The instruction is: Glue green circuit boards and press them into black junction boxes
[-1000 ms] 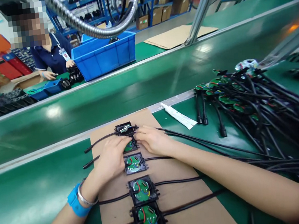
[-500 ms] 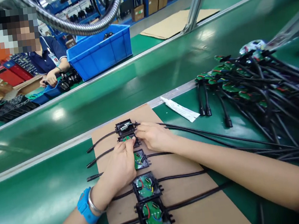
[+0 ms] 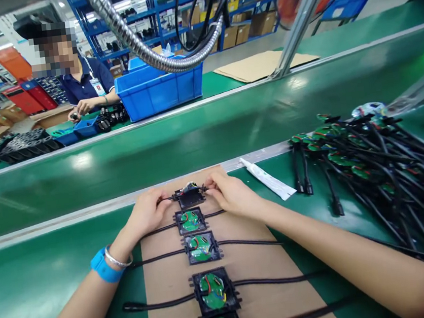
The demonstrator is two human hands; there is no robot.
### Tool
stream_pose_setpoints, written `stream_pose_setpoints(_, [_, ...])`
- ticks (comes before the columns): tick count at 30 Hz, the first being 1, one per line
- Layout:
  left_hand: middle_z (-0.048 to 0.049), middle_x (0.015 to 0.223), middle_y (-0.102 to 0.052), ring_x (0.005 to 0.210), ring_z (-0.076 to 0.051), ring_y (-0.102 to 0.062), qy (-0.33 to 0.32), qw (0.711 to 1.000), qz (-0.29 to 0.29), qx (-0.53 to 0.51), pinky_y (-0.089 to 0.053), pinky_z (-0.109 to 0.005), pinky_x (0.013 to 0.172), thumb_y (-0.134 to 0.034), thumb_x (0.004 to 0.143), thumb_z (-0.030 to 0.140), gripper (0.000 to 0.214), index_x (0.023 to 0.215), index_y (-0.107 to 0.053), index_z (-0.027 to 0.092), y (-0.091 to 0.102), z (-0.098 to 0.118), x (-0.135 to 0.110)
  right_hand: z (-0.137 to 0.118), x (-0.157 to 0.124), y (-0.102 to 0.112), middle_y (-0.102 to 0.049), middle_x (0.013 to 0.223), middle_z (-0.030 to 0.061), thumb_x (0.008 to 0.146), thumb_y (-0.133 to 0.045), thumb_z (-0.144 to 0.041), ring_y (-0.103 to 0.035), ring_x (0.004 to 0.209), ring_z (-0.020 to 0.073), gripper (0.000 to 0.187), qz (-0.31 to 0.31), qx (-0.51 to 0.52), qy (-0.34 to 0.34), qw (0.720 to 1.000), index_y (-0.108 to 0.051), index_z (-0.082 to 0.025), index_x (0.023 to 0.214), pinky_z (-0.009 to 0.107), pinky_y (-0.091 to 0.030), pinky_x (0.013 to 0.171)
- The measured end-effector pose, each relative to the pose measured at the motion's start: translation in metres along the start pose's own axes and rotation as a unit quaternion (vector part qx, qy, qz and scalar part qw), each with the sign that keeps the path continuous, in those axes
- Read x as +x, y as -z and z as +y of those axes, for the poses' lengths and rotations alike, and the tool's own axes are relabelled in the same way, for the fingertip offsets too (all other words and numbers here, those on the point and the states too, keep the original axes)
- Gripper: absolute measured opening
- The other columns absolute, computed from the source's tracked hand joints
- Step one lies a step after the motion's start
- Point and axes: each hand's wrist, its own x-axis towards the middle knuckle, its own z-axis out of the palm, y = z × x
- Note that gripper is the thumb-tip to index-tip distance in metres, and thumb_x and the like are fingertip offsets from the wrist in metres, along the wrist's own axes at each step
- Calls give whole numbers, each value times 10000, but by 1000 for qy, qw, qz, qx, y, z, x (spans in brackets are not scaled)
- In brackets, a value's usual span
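Note:
My left hand [image 3: 149, 210] pinches the short black cable on the left side of the farthest black plastic housing [image 3: 190, 198]. My right hand [image 3: 233, 196] grips the cable on its right side. Between them a small circuit board [image 3: 190, 186] stands tilted at the housing's far edge, the housing floor showing below it. Nearer to me, a row of similar housings, such as this one [image 3: 191, 220], holds green circuit boards lying flat with red, blue and yellow wires. A cable leaves each on both sides. All rest on a cardboard sheet [image 3: 172, 314].
A white tube [image 3: 268, 179] lies right of the cardboard, beside a large heap of black cables with circuit boards [image 3: 365, 162]. Beyond the green belt [image 3: 150, 150], a co-worker [image 3: 89, 86] handles parts near a blue bin [image 3: 160, 91]. A metal flexible conduit [image 3: 154, 58] hangs overhead.
My left hand has moved from the second housing's board to the farthest housing's left cable. The second board now lies uncovered; the farthest board is tilted up. The camera view has shifted.

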Motion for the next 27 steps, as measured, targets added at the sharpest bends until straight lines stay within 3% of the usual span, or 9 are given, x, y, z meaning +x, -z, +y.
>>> stream_pose_setpoints(4, [-1, 767, -656, 644, -140, -579, 10, 1000, -2, -5, -435, -252, 621, -409, 943, 267, 209, 972, -599, 185, 9, 13, -7, -24, 1, 25, -636, 849, 119, 893, -366, -172, -580, 792, 213, 231, -31, -57, 45, 997, -591, -127, 863, 325, -409, 691])
stream_pose_setpoints(9, [-36, 869, -709, 770, -194, -652, 7, 997, -17, 70, -460, -287, 683, -426, 932, 260, 230, 914, -646, 199, 8, 27, -2, -45, 22, 41, -670, 821, 129, 861, -422, -142, -608, 738, 224, 199, -135, -171, 58, 974, -611, -120, 802, 319, -369, 632])
stream_pose_setpoints(17, [-76, 806, -706, 720, -237, -660, 30, 990, -32, 132, -481, -333, 659, -461, 887, 280, 222, 831, -652, 182, -5, 30, 8, -40, 43, 30, -701, 847, 120, 797, -513, -151, -642, 733, 246, 138, -195, -191, 67, 960, -650, -145, 806, 311, -354, 587])
stream_pose_setpoints(21, [-71, 809, -709, 725, -233, -656, 43, 990, -39, 130, -474, -333, 666, -456, 888, 279, 224, 855, -658, 189, -4, 28, 8, -37, 43, 25, -703, 897, 103, 811, -493, -185, -642, 789, 245, 192, -205, -182, 78, 959, -672, -176, 878, 313, -372, 629])
stream_pose_setpoints(27, [-39, 843, -715, 728, -197, -644, 51, 992, -53, 98, -444, -286, 639, -500, 877, 240, 186, 863, -681, 200, 1, 22, 11, -27, 46, 15, -692, 806, 74, 841, -450, -285, -626, 744, 235, 276, -216, -162, 92, 959, -705, -253, 940, 287, -301, 545])
